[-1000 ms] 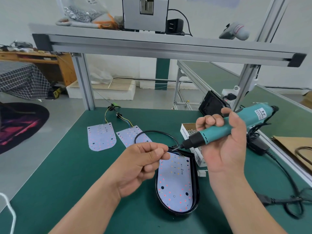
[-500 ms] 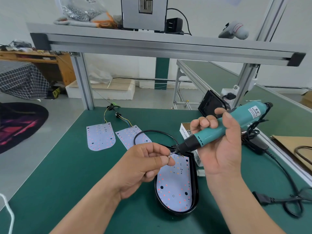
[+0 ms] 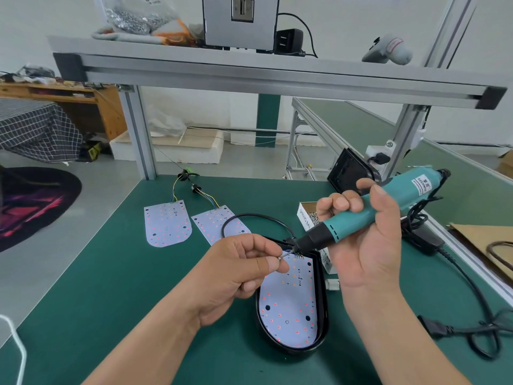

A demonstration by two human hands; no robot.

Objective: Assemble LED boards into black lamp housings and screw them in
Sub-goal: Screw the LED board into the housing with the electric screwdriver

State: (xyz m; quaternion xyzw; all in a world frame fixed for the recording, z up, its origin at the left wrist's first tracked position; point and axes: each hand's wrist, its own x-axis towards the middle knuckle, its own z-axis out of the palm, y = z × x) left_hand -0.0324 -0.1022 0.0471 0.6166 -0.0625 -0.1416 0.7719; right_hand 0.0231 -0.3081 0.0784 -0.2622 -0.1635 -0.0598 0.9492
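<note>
A black lamp housing [image 3: 322,323] lies on the green table with a white LED board [image 3: 288,301] seated inside it. My left hand [image 3: 238,270] pinches a small screw [image 3: 281,257] between thumb and forefinger above the housing's far end. My right hand [image 3: 363,240] grips a teal electric screwdriver [image 3: 369,218], its bit tip touching the screw. Two loose LED boards, the left one [image 3: 167,223] and the right one [image 3: 213,225], lie farther back on the table with coloured wires attached.
A white box of screws [image 3: 306,218] stands behind the housing. A black housing [image 3: 349,173] leans at the back right. Black power cables [image 3: 472,329] trail across the right side. An aluminium frame shelf [image 3: 277,76] spans overhead. The green table [image 3: 97,287] extends to the left.
The screwdriver has come down and left, its bit meeting the screw that my left hand pinches. My left hand has stayed above the housing's far end.
</note>
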